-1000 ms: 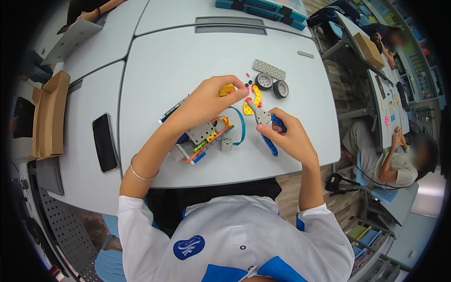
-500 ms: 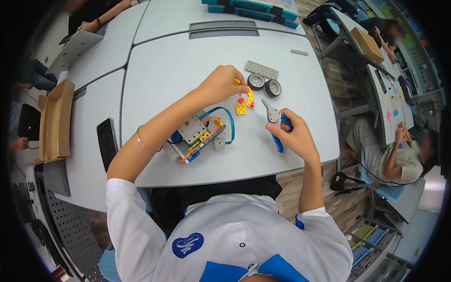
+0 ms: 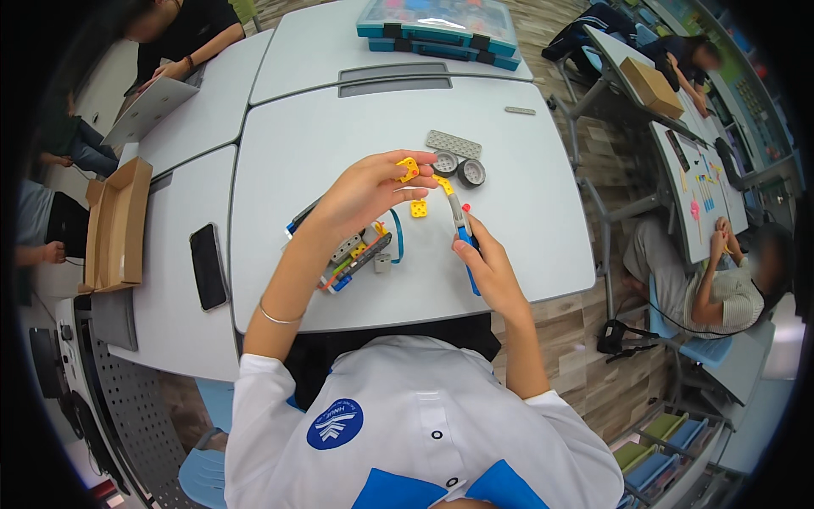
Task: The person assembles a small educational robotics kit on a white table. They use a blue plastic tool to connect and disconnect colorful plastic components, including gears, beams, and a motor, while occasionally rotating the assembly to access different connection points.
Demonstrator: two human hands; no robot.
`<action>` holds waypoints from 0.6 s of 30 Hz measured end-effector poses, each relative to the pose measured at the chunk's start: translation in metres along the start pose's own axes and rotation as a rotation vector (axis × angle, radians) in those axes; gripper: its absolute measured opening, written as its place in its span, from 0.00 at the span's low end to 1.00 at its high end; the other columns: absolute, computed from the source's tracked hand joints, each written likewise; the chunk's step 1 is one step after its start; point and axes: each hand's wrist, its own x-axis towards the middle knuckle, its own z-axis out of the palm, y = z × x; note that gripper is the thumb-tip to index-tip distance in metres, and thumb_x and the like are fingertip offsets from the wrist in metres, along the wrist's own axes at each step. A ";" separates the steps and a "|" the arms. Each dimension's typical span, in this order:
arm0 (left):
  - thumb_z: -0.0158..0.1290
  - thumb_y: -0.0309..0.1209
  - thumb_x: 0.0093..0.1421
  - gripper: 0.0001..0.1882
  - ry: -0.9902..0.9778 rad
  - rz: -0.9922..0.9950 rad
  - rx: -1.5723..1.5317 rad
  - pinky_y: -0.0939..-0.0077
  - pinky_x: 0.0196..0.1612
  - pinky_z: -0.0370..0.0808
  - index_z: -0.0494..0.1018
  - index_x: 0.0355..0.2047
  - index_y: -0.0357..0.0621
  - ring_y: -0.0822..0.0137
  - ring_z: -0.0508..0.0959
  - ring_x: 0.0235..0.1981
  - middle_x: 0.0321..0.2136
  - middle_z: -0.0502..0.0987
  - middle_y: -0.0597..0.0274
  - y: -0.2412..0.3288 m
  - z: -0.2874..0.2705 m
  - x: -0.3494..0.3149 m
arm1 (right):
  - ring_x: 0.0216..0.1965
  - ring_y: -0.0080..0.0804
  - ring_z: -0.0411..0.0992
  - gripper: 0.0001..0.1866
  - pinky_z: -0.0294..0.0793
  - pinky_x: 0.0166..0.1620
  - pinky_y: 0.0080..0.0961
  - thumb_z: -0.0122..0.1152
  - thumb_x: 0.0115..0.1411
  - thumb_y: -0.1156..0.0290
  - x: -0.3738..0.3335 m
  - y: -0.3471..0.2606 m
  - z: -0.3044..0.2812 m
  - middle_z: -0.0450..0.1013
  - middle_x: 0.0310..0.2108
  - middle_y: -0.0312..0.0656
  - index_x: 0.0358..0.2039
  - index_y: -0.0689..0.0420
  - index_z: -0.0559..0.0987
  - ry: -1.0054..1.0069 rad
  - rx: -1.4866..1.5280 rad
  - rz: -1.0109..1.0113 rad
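A yellow building-set piece with holes [image 3: 409, 170] is held in the fingers of my left hand [image 3: 360, 191], which is raised over the table. My right hand [image 3: 490, 268] grips pliers [image 3: 455, 208] with blue handles and grey jaws, pointing away from me. At the jaw tips is a bent yellow piece [image 3: 443, 183], close to my left fingertips; whether they touch it I cannot tell. A small red pin [image 3: 465, 207] shows beside the jaws. Between my hands a square yellow piece [image 3: 419, 209] lies on the table. Under my left forearm a partly hidden built model [image 3: 343, 261] has a blue cable.
Two black-rimmed wheels [image 3: 471, 173] and a grey perforated plate [image 3: 454, 143] lie beyond my hands. A thin grey bar [image 3: 520, 110] is farther right. Teal cases [image 3: 437, 42] stand at the back; a phone [image 3: 208, 266] and a cardboard box [image 3: 119, 225] are left. Other people sit around.
My left hand has turned and lifted a yellow piece off the table. The pliers have moved left and swung round, their jaws now at the bent yellow piece. The view has shifted slightly.
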 end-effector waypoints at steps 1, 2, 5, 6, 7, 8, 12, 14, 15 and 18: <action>0.41 0.29 0.69 0.21 0.021 0.024 -0.045 0.67 0.61 0.71 0.68 0.57 0.29 0.57 0.76 0.56 0.52 0.73 0.42 -0.002 0.004 -0.006 | 0.40 0.29 0.70 0.29 0.70 0.48 0.23 0.56 0.67 0.64 -0.001 -0.008 0.002 0.74 0.41 0.44 0.65 0.64 0.64 -0.012 0.036 0.003; 0.41 0.29 0.69 0.21 0.047 0.066 0.006 0.66 0.62 0.70 0.67 0.58 0.30 0.57 0.75 0.57 0.52 0.73 0.43 -0.004 0.005 -0.007 | 0.40 0.29 0.70 0.29 0.70 0.47 0.23 0.56 0.67 0.64 -0.001 -0.015 0.005 0.74 0.42 0.44 0.65 0.64 0.65 -0.024 0.073 0.007; 0.39 0.26 0.69 0.21 0.129 0.205 0.172 0.64 0.64 0.69 0.66 0.59 0.32 0.57 0.74 0.58 0.53 0.74 0.45 -0.020 0.010 -0.012 | 0.38 0.27 0.71 0.27 0.71 0.46 0.22 0.54 0.68 0.64 -0.005 -0.033 0.012 0.75 0.41 0.43 0.63 0.64 0.67 -0.031 -0.004 -0.055; 0.38 0.25 0.69 0.20 0.152 0.262 0.246 0.65 0.64 0.69 0.66 0.59 0.32 0.58 0.74 0.58 0.53 0.74 0.46 -0.023 0.014 -0.013 | 0.38 0.26 0.71 0.26 0.71 0.45 0.22 0.54 0.68 0.64 -0.004 -0.037 0.012 0.76 0.41 0.42 0.63 0.64 0.68 -0.021 -0.060 -0.092; 0.37 0.24 0.69 0.20 0.174 0.318 0.319 0.66 0.63 0.70 0.67 0.58 0.32 0.58 0.74 0.58 0.53 0.74 0.47 -0.026 0.018 -0.014 | 0.37 0.25 0.71 0.25 0.71 0.43 0.22 0.53 0.68 0.64 0.001 -0.035 0.011 0.76 0.40 0.41 0.62 0.64 0.69 -0.088 0.046 -0.051; 0.36 0.23 0.69 0.20 0.163 0.336 0.383 0.67 0.61 0.71 0.67 0.58 0.33 0.60 0.75 0.57 0.52 0.75 0.49 -0.029 0.022 -0.016 | 0.36 0.23 0.71 0.24 0.72 0.42 0.21 0.52 0.69 0.64 0.007 -0.031 0.009 0.76 0.39 0.41 0.61 0.64 0.69 -0.154 0.153 -0.009; 0.34 0.21 0.69 0.19 0.149 0.326 0.516 0.70 0.53 0.74 0.69 0.55 0.35 0.65 0.76 0.53 0.49 0.77 0.52 -0.030 0.031 -0.025 | 0.32 0.20 0.71 0.22 0.72 0.35 0.19 0.49 0.69 0.65 0.015 -0.032 0.004 0.77 0.36 0.40 0.58 0.64 0.72 -0.317 0.441 0.123; 0.34 0.20 0.69 0.17 0.131 0.334 0.564 0.71 0.48 0.76 0.70 0.53 0.36 0.68 0.77 0.49 0.47 0.78 0.53 -0.036 0.028 -0.024 | 0.31 0.21 0.71 0.22 0.72 0.33 0.18 0.48 0.69 0.65 0.014 -0.031 0.004 0.77 0.36 0.41 0.58 0.65 0.72 -0.330 0.534 0.126; 0.34 0.20 0.70 0.17 0.133 0.357 0.552 0.71 0.49 0.75 0.70 0.52 0.36 0.68 0.77 0.49 0.47 0.78 0.53 -0.039 0.027 -0.024 | 0.31 0.21 0.72 0.22 0.71 0.33 0.18 0.48 0.69 0.64 0.012 -0.030 0.005 0.77 0.36 0.42 0.57 0.65 0.72 -0.339 0.583 0.132; 0.34 0.21 0.70 0.16 0.152 0.415 0.524 0.71 0.51 0.75 0.70 0.52 0.35 0.67 0.78 0.50 0.46 0.78 0.53 -0.042 0.028 -0.023 | 0.29 0.21 0.71 0.25 0.71 0.32 0.18 0.47 0.68 0.62 0.010 -0.025 0.000 0.77 0.36 0.42 0.57 0.67 0.72 -0.333 0.610 0.135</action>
